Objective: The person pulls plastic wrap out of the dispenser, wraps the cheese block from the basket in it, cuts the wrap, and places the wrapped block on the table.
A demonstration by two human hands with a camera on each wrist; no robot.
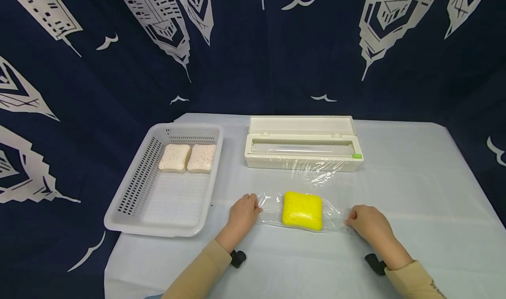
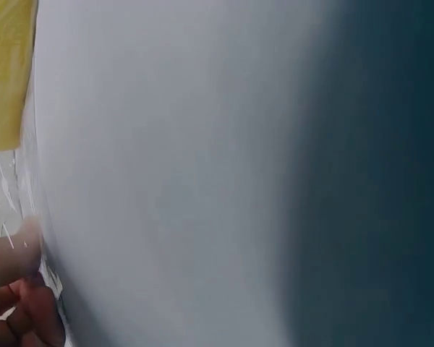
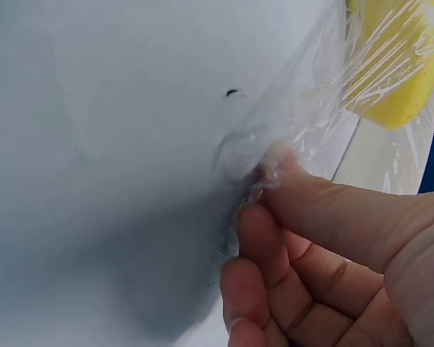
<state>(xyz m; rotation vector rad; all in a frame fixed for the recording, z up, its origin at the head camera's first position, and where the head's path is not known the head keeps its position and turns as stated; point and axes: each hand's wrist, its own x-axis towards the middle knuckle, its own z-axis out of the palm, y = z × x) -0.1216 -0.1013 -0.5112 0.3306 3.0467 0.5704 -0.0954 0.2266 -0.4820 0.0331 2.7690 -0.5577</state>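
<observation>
A bright yellow block (image 1: 302, 210) with rounded corners, its exact kind unclear, sits on the table with clear plastic wrap (image 1: 270, 207) around it. On its left side, my left hand (image 1: 244, 211) pinches the near left part of the wrap. My right hand (image 1: 369, 221) pinches the opposite side between thumb and curled fingers, as the right wrist view shows with the wrap (image 3: 304, 116) drawn toward the fingertips. The film stretches back to a cream wrap dispenser (image 1: 304, 162), whose lid stands raised. Whether film also lies beneath the block cannot be told.
A white perforated basket (image 1: 160, 228) stands at the left, holding two pale speckled blocks (image 1: 174, 157) side by side at its far end. The dispenser bears a green tab (image 1: 357, 156) at its right. Behind the white-covered table (image 1: 415, 180) hangs a dark blue patterned cloth (image 1: 245, 70).
</observation>
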